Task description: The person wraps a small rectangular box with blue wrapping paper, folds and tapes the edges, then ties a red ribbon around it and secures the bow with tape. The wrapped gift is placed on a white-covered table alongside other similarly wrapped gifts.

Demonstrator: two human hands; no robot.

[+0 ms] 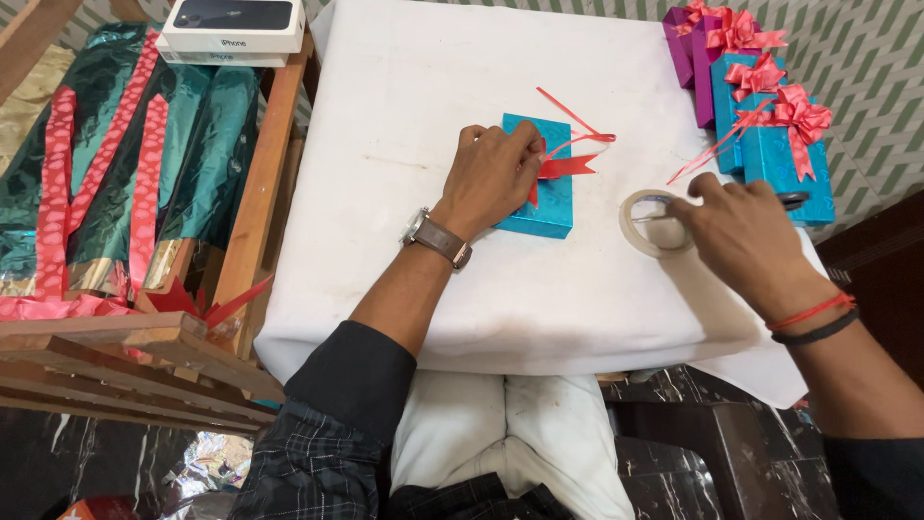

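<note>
A small box wrapped in shiny blue paper (pixel 549 197) lies in the middle of the white-covered table (pixel 423 106). My left hand (pixel 493 173) presses down on it and pins a red ribbon (pixel 570 154) against its top; loose ribbon ends curl off to the right. My right hand (pixel 736 231) rests on a roll of clear tape (pixel 643 229) lying flat just right of the box, with the fingers closed on its rim. A watch sits on my left wrist, red and black bands on my right.
Several wrapped boxes, blue (pixel 784 159) and purple (pixel 695 53), with red bows stand at the table's far right corner. Left of the table a wooden rack (pixel 260 183) holds green and red wrapping sheets (pixel 125 154) and two stacked white boxes (pixel 231 29).
</note>
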